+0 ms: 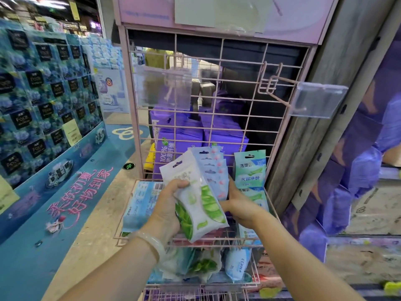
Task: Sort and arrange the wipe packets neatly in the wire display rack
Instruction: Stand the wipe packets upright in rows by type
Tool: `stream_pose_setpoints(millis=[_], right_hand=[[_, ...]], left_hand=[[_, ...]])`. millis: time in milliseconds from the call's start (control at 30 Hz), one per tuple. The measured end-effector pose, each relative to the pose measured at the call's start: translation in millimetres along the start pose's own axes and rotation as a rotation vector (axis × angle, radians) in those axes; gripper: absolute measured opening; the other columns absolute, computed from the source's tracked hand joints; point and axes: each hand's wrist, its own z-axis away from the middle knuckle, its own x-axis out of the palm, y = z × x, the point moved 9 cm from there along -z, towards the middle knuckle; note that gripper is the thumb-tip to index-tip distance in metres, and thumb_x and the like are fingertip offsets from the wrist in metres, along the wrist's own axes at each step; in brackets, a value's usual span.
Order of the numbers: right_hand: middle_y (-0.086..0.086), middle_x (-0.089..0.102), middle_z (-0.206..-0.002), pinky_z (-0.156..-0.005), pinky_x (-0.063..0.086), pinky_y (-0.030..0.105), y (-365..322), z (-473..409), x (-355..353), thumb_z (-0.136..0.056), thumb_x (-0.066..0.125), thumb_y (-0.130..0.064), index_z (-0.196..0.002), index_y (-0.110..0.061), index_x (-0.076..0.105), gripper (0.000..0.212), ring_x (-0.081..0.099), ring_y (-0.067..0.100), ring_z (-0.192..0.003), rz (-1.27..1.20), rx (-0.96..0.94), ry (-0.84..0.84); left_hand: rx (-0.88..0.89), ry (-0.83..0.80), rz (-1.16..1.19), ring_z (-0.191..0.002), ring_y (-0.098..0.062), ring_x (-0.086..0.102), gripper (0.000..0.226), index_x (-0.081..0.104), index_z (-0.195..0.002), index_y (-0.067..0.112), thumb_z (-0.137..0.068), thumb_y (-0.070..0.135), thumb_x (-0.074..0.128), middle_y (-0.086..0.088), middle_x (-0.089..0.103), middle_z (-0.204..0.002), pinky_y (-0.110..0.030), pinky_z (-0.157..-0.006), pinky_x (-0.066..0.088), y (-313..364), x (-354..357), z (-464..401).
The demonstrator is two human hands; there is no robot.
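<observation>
My left hand (171,205) grips a white wipe packet with green aloe leaves (201,205), tilted over the upper basket of the pink wire rack (217,83). Just behind it my right hand (238,205) holds a fanned stack of pale blue packets with pink marks (214,170). Upright teal-and-white packets (249,168) stand at the basket's right side. A light blue pack (141,203) lies flat at the basket's left. The lower basket (256,276) holds several loose packets, aloe ones (201,266) and a blue one (236,266).
Purple boxes (180,140) are stacked behind the rack's mesh. Clear plastic price holders (316,98) stick out on pink hooks at upper right and upper left. A blue product display (43,94) stands to the left; a grey post (325,105) borders the rack on the right.
</observation>
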Motion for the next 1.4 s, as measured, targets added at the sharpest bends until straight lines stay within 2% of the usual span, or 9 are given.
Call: stream_pose_setpoints(millis=[167,500,633,767,900,1067,1200,1300,1400], right_hand=[[0.011,0.062,-0.121,-0.079,0.056,0.034,-0.4,3.7,4.5,-0.076,0.057,0.018,-0.130,-0.014,0.045,0.064,0.063,0.023,-0.104,-0.147,-0.033,-0.034],[0.010,0.067,-0.111,-0.079,0.056,0.033,-21.9,-3.1,-2.8,-0.078,0.060,-0.008,-0.122,-0.008,0.054,0.044,0.065,0.022,-0.096,-0.242,-0.107,0.010],[0.005,0.064,-0.118,-0.090,0.051,0.032,-17.1,-7.1,-9.5,-0.085,0.054,-0.026,-0.129,-0.012,0.048,0.046,0.063,0.018,-0.107,-0.123,-0.086,0.086],[-0.013,0.050,-0.129,-0.100,0.043,0.029,-7.1,-1.7,-18.0,-0.063,0.052,-0.072,-0.132,-0.034,0.043,0.080,0.053,0.004,-0.116,-0.111,-0.018,0.265],[0.002,0.061,-0.128,-0.104,0.042,0.045,-7.7,-7.3,-17.6,-0.054,0.038,-0.088,-0.129,-0.034,0.051,0.094,0.058,0.020,-0.116,-0.217,0.012,0.281],[-0.003,0.067,-0.112,-0.102,0.043,0.047,-11.4,-3.8,-17.2,-0.057,0.031,-0.086,-0.094,-0.048,0.063,0.062,0.061,0.022,-0.111,-0.243,0.007,0.330],[0.000,0.053,-0.135,-0.109,0.035,0.043,-19.7,5.3,-19.7,-0.065,0.028,-0.082,-0.133,-0.032,0.044,0.087,0.048,0.020,-0.126,-0.144,-0.014,0.425],[-0.004,0.050,-0.133,-0.100,0.037,0.022,-57.9,30.9,-38.9,-0.093,0.037,-0.048,-0.130,-0.023,0.046,0.046,0.046,0.011,-0.123,-0.006,-0.315,0.678],[-0.013,0.059,-0.107,-0.077,0.046,0.008,-91.9,49.7,-24.1,-0.091,0.053,-0.022,-0.101,-0.034,0.055,0.016,0.056,-0.003,-0.097,0.109,-0.512,0.646]], left_hand=[[-0.041,0.032,-0.053,-0.049,-0.026,0.066,0.012,0.072,-0.053,0.013,-0.051,0.021,0.063,-0.010,0.068,-0.055,-0.035,-0.051,0.056,-7.6,-0.5,-8.3],[-0.021,-0.038,0.012,-0.054,-0.026,0.067,0.016,0.071,-0.062,0.012,-0.054,0.021,0.061,-0.011,0.068,-0.060,-0.036,-0.055,0.057,-3.6,10.4,-15.0],[-0.049,-0.058,-0.022,-0.058,-0.028,0.066,0.032,0.068,-0.082,0.009,-0.054,0.021,0.060,-0.013,0.070,-0.066,-0.035,-0.058,0.056,-9.0,8.1,-15.6],[0.025,-0.086,-0.024,-0.051,-0.025,0.065,0.014,0.070,-0.064,0.013,-0.053,0.011,0.061,-0.007,0.068,-0.058,-0.032,-0.051,0.056,0.6,9.7,-15.9],[0.074,-0.158,-0.122,-0.054,-0.023,0.066,0.017,0.073,-0.061,0.014,-0.059,0.012,0.056,-0.006,0.070,-0.062,-0.030,-0.058,0.057,9.0,22.4,-16.9],[0.031,-0.145,-0.221,-0.056,-0.024,0.067,0.014,0.071,-0.064,0.012,-0.058,0.012,0.058,-0.006,0.071,-0.063,-0.032,-0.062,0.057,8.6,23.9,-15.8],[0.063,-0.163,-0.216,-0.063,-0.027,0.065,0.027,0.066,-0.080,0.008,-0.056,0.010,0.057,-0.009,0.071,-0.069,-0.038,-0.074,0.052,18.0,22.2,-6.5],[0.180,-0.175,-0.181,-0.060,-0.023,0.067,0.023,0.072,-0.072,0.014,-0.054,0.009,0.058,-0.005,0.071,-0.066,-0.034,-0.069,0.057,53.4,21.7,11.9],[0.295,-0.086,-0.171,-0.061,-0.018,0.069,0.019,0.071,-0.074,0.019,-0.072,0.013,0.053,0.001,0.072,-0.066,-0.034,-0.069,0.059,102.7,-10.5,31.7]])
